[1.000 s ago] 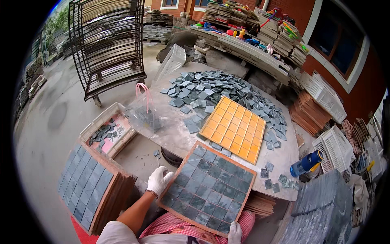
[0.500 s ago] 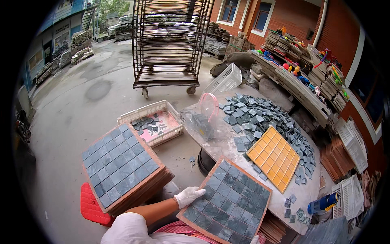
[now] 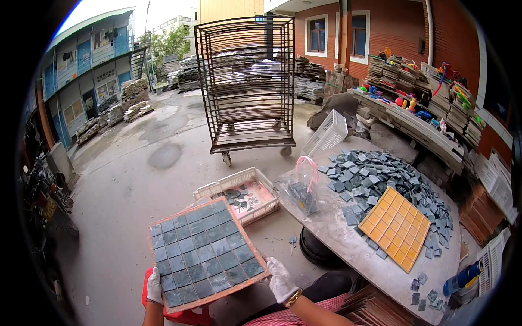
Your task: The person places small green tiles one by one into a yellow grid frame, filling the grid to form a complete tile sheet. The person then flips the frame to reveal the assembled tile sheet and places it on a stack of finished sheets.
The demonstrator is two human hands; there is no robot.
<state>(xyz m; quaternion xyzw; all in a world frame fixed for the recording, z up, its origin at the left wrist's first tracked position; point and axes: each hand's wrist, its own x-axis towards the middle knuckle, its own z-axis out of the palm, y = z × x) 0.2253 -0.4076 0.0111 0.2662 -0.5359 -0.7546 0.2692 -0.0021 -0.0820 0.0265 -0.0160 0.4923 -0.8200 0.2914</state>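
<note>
Both hands in white gloves hold a square board of grey tiles (image 3: pixel 205 253), low and left of centre in the head view, over the concrete ground and clear of the counter (image 3: pixel 348 247). Left hand (image 3: pixel 154 286) grips the board's near-left corner, fingers wrapped onto the edge; right hand (image 3: pixel 281 279) clamps the near-right corner, thumb on top, a gold watch at the wrist. Board is roughly square so no clear long axis; it sits rotated, near edge running from lower left up to the right, far corner pointing away toward the white crate (image 3: pixel 242 195). Tiled face up, tilted slightly toward the camera, brown frame edge visible all round, grey tiles in a neat grid. White crate sits on the ground just beyond the board, holding a few loose grey tiles on a pink liner. To the right, the counter carries an orange grid tray (image 3: pixel 398 227), angled diagonally, with a heap of loose grey tiles (image 3: pixel 380 182) behind and around it. A clear plastic bag with pink handles (image 3: pixel 304 185) stands at the counter's left end, tiles inside. A blue bottle (image 3: pixel 462 277) lies at the counter's near-right edge. A tall metal rack cart (image 3: pixel 247 87) on wheels stands well behind the crate. A red thing shows under the board near the left hand, unclear what.
</note>
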